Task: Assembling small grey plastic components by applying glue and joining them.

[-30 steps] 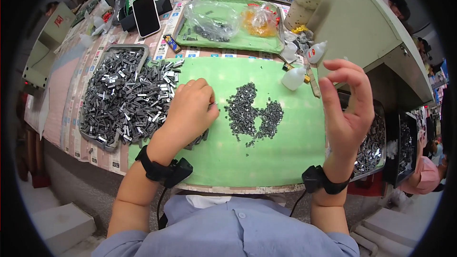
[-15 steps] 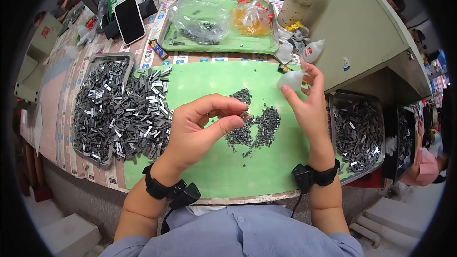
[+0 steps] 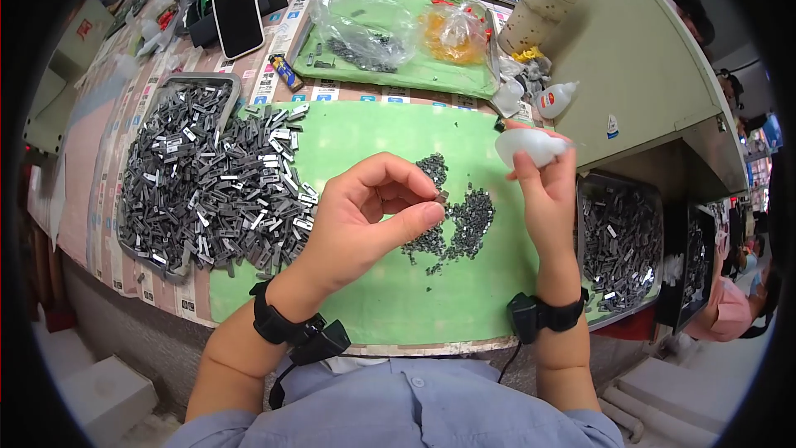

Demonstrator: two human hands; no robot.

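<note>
My left hand (image 3: 373, 211) pinches a small dark metal part (image 3: 442, 197) between thumb and forefinger, above the green mat. In my right hand (image 3: 543, 182) is a white squeeze bottle (image 3: 524, 148), gripped round its body and tipped on its side, the narrow end pointing right. Below and between my hands lies a scattered pile of tiny dark parts (image 3: 473, 220) on the green mat (image 3: 356, 315); my left fingers hide some of it. To the left, a heap of dark rectangular metal pieces (image 3: 224, 191) spills from a tray (image 3: 225, 87) onto the mat.
At the back stands a green-lined tray (image 3: 448, 87) with clear bags. A phone (image 3: 239, 21) leans there, with a lighter (image 3: 286, 73) nearby. A tumbler (image 3: 543, 4) and another squeeze bottle (image 3: 557, 99) stand by the cabinet (image 3: 655, 58). Another tray (image 3: 622, 307) of metal pieces sits right.
My right hand has lifted the squeeze bottle off its spot by the lighter-coloured clutter and tilted it sideways. My left hand still pinches the small part, and the view has shifted slightly.
</note>
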